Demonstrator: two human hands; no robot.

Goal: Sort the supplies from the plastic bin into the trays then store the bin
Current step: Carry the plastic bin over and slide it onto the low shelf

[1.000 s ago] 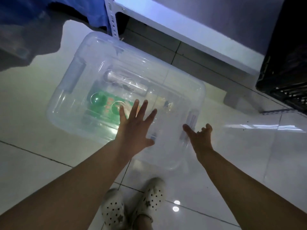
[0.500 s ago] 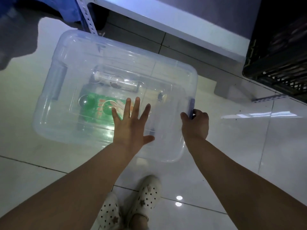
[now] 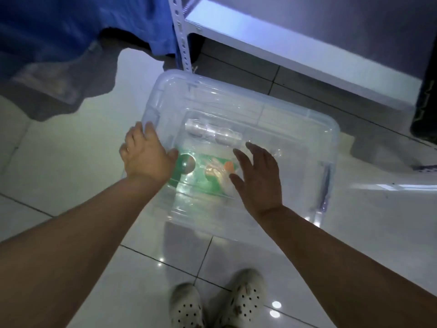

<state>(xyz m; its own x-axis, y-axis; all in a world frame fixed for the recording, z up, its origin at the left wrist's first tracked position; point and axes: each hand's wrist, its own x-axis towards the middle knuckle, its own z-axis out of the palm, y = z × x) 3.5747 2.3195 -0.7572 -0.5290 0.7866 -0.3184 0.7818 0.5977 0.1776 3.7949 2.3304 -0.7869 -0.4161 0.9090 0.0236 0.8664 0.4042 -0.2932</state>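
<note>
A clear plastic bin [image 3: 295,129] with its lid on stands on the tiled floor in front of me. Through the lid I see a green packet [image 3: 201,181] and a clear tube-like item [image 3: 212,132]; other contents are too blurred to name. My left hand [image 3: 146,155] is at the bin's left end, fingers curled over the edge by the side latch. My right hand [image 3: 259,178] lies flat on the middle of the lid, fingers spread, holding nothing.
A white metal shelf [image 3: 272,41] with a perforated post [image 3: 181,41] runs behind the bin. A black crate [image 3: 425,95] stands at the right edge. Blue cloth [image 3: 59,27] hangs at the upper left. My feet in white shoes [image 3: 217,301] are below.
My left hand left the lid's middle and went to the bin's left end. My right hand let go of the right-side latch and moved onto the lid.
</note>
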